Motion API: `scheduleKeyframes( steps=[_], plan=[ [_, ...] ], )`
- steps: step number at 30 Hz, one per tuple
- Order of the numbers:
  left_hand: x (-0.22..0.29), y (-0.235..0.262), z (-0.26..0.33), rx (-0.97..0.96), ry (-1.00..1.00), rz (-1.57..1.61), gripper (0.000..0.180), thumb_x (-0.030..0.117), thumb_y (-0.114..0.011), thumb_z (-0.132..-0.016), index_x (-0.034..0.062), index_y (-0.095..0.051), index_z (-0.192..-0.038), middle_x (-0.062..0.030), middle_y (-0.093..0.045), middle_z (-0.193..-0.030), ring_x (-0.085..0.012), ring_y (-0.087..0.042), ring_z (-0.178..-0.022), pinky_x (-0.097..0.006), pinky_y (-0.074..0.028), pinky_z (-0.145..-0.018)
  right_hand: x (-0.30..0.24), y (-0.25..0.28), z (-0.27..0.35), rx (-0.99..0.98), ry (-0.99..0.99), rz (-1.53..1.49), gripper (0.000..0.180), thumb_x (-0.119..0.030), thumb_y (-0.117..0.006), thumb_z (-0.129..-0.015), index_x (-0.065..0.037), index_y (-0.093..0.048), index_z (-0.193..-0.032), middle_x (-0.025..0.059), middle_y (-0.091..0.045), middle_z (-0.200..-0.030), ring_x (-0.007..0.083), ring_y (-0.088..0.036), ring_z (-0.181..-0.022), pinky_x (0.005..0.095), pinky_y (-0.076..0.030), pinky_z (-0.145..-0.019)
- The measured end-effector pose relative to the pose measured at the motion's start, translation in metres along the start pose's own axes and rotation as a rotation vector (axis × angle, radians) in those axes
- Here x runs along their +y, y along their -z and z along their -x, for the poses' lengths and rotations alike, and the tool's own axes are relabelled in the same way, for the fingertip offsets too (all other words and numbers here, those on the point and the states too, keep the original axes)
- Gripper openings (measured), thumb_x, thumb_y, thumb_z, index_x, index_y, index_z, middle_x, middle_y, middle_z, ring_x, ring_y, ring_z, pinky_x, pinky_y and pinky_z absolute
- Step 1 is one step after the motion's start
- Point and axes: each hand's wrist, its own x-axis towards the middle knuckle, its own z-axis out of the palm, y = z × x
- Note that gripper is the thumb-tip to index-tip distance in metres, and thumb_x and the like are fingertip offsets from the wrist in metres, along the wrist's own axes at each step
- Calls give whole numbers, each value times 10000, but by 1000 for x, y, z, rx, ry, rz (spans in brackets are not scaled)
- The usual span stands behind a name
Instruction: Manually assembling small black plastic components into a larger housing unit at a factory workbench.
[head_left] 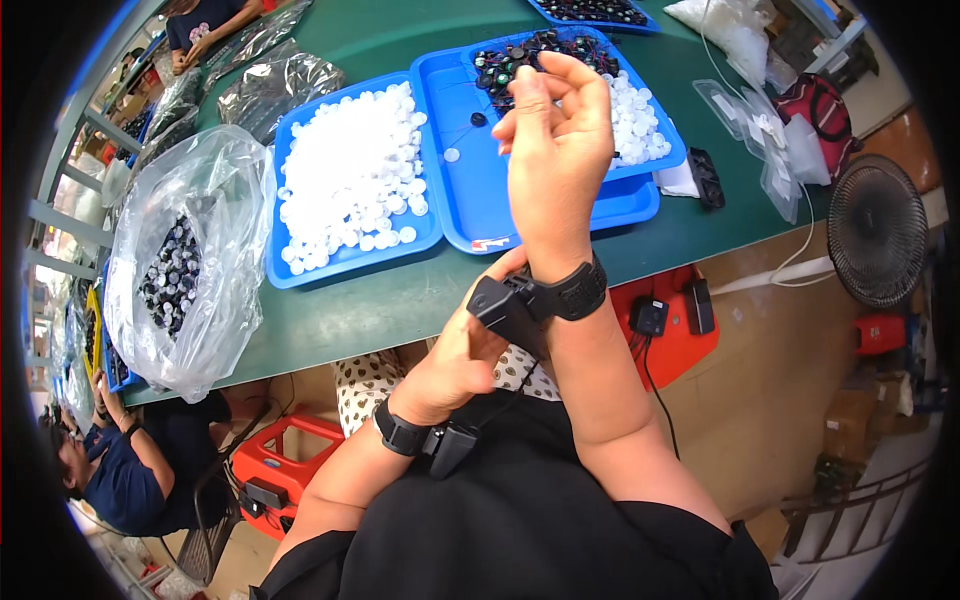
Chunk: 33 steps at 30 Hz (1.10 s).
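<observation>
My right hand (560, 165) is raised over the right-hand blue tray (470, 205), its fingers loosely curled and apart, with nothing visible in them. A black box-shaped device (510, 308) is strapped to that wrist. My left hand (452, 365) is beside this device, its fingers reaching up along it and partly hidden behind it. The left thumb stands apart, and a similar strapped device (452, 448) sits on the left wrist. Beyond my right hand, a smaller blue tray (655, 165) holds small dark wired parts (500, 72) and white round pieces (640, 122).
Another blue tray (270, 240) is heaped with white round caps (350, 180). Left of it lies a clear bag (235, 300) of dark parts. A black case (706, 180) lies at the right. Red stools (285, 455) and a fan (877, 230) stand off the green table (330, 320); co-workers sit at left.
</observation>
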Motion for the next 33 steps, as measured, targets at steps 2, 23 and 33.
scheduleKeyframes(
  steps=[2, 23, 33],
  plan=[
    [8, -6, -1, 160, 214, -425, 796, 324, -696, -843, 3, -266, -1431, -70, -543, -1208, -149, -539, -1091, -310, -445, -916, 5, 0, 0, 10, 50, -34, 264, -92, -574, -925, -8, -470, -1151, 67, -578, -910, 67, -543, -571, 180, -442, -478],
    [-11, -14, -6, 203, 453, -315, 554, 193, -621, -906, 4, -371, -1362, 5, -569, -1034, -57, -511, -862, -225, -432, -747, 30, 17, -10, -118, 672, 532, 116, -50, -614, -835, -55, -571, -943, 100, -604, -787, 288, -609, -602, 359, -485, -523],
    [31, 39, 11, 346, 263, -428, 541, 266, -570, -928, -32, -398, -1346, -161, -542, -1241, -198, -588, -1025, -318, -487, -886, 36, 251, -35, 441, 161, 771, 200, -193, -613, -902, -19, -605, -1001, 58, -628, -878, 141, -594, -782, 274, -477, -695]
  ],
)
